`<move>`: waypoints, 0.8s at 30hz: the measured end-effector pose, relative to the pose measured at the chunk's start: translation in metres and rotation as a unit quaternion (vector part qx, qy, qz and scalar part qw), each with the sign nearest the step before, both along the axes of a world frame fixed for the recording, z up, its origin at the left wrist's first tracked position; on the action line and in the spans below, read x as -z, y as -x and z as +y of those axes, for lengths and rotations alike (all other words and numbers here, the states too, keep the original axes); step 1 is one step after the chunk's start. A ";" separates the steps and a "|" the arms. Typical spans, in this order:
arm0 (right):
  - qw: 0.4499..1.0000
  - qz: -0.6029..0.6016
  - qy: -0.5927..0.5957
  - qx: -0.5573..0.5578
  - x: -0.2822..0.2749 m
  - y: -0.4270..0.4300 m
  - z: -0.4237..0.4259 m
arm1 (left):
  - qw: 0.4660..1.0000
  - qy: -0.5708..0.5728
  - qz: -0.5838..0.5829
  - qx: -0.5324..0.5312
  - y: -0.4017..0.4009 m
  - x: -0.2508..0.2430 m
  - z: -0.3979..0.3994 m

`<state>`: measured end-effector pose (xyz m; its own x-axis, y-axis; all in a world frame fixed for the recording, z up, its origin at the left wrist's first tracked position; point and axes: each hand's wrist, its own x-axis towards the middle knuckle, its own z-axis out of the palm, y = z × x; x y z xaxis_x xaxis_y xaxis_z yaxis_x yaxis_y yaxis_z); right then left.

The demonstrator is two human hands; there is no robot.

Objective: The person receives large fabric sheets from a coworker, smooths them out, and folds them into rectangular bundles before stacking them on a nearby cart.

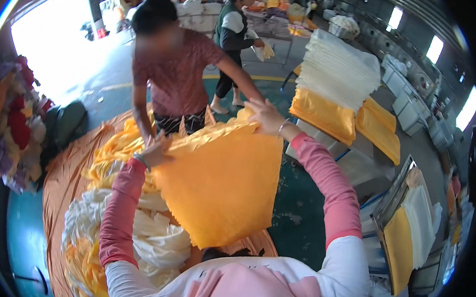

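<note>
A yellow-orange cloth [223,184] hangs in front of me, held up by its far top edge. My left hand [156,153] grips the top edge at the left corner. My right hand [266,117] has the right end of that edge, where the fabric looks bunched in several layers. Facing me, a person in a maroon shirt [181,71] reaches with both arms to the same edge, close to my hands. What that person's fingers hold is mostly hidden. Below and to the left lie heaped yellow cloths [117,153] and white cloths [159,237].
An orange sheet [64,178] lies under the heaps. At right stand a folded stack of white cloths [337,64] over yellow ones [324,115], and another stack [400,240]. A mixed laundry pile [14,126] is at left. Another person [234,38] stands behind.
</note>
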<state>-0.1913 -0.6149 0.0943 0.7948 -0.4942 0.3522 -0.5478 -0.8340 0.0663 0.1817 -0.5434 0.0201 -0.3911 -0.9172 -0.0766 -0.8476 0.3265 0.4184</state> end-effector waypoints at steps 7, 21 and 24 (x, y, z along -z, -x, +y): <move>0.972 0.138 -0.176 0.067 0.038 0.011 -0.003 | 0.983 -0.177 -0.040 0.016 0.023 0.000 0.002; 0.963 -0.109 -0.099 0.227 -0.016 0.069 0.226 | 0.877 -0.026 0.280 0.390 0.071 -0.091 0.019; 0.925 -0.065 -0.118 0.355 -0.052 0.079 0.282 | 0.826 0.008 0.276 0.492 0.111 -0.126 0.014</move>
